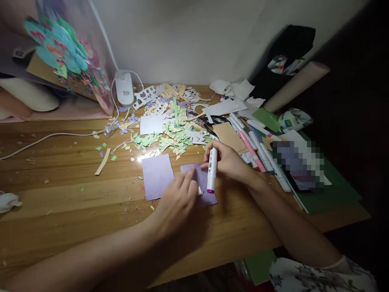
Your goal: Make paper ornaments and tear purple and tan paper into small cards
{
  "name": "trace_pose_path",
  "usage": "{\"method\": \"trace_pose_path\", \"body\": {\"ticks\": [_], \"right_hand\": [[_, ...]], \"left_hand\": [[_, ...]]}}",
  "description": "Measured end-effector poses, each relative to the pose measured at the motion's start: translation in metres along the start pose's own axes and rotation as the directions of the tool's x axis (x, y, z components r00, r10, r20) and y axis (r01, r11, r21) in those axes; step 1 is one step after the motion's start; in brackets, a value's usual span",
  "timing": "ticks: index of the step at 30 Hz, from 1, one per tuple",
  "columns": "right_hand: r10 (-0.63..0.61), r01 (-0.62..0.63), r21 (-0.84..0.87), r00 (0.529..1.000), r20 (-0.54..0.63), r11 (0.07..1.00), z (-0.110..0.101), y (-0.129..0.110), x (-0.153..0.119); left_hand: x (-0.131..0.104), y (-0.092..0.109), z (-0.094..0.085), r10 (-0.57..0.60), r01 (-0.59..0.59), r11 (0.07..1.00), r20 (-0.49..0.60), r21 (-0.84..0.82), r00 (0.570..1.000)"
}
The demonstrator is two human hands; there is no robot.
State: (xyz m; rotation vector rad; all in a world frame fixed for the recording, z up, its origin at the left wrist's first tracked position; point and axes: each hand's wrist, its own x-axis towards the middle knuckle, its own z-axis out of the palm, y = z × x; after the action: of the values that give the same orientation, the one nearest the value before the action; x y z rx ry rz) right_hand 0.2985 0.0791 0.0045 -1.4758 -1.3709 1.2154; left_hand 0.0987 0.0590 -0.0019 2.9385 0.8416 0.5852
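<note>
Two purple paper squares lie on the wooden desk. The left square (157, 176) is fully flat, with faint marks on it. My left hand (180, 198) rests over the right square (209, 198), its fingers bent around a small white piece (199, 190), perhaps a cap or eraser. In my right hand (223, 158) is a white marker (212, 170) with a purple end, held upright above the right square. The thumb and fingers close round the marker's upper part.
Paper scraps (176, 134) are heaped behind the squares. Several markers (251, 146), a tan card (229, 136) and a phone (294, 164) lie to the right. A white cable (57, 134) and power adapter (124, 89) are at the left; white tissues (232, 88) lie behind.
</note>
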Motion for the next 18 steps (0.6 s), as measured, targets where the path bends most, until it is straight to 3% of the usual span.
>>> {"method": "trace_pose_path", "body": {"ticks": [2, 5, 8, 10, 12, 15, 16, 18], "right_hand": [[-0.004, 0.008, 0.097, 0.999, -0.045, 0.995, -0.003, -0.002, 0.001], [-0.020, 0.042, 0.126, 0.986, -0.168, 0.991, -0.009, -0.008, 0.003], [-0.078, 0.106, 0.086, 0.956, -0.284, 0.991, -0.017, -0.009, 0.007], [-0.153, 0.161, -0.011, 0.914, -0.376, 0.987, -0.020, -0.005, 0.010], [-0.267, 0.209, -0.174, 0.844, -0.466, 0.962, -0.020, -0.001, 0.011], [-0.428, 0.268, -0.361, 0.753, -0.499, 0.893, -0.012, -0.001, 0.007], [-0.428, 0.278, -0.350, 0.758, -0.492, 0.895, -0.007, -0.003, 0.004], [-0.324, 0.259, -0.202, 0.834, -0.447, 0.945, 0.006, -0.007, -0.003]], "left_hand": [[0.003, -0.013, -0.014, -0.113, 0.112, 0.994, -0.060, -0.021, 0.992], [0.000, -0.044, -0.031, -0.331, 0.334, 0.942, -0.086, 0.023, 0.940], [-0.012, -0.076, -0.037, -0.532, 0.534, 0.845, 0.093, -0.002, 0.842], [-0.019, -0.090, -0.036, -0.579, 0.603, 0.794, 0.208, -0.075, 0.788], [-0.022, -0.097, -0.035, -0.597, 0.644, 0.753, 0.272, -0.136, 0.755], [-0.020, -0.101, -0.034, -0.649, 0.695, 0.701, 0.259, -0.161, 0.715], [-0.019, -0.102, -0.035, -0.665, 0.705, 0.685, 0.237, -0.184, 0.709], [-0.017, -0.104, -0.036, -0.675, 0.701, 0.653, 0.200, -0.286, 0.710]]}}
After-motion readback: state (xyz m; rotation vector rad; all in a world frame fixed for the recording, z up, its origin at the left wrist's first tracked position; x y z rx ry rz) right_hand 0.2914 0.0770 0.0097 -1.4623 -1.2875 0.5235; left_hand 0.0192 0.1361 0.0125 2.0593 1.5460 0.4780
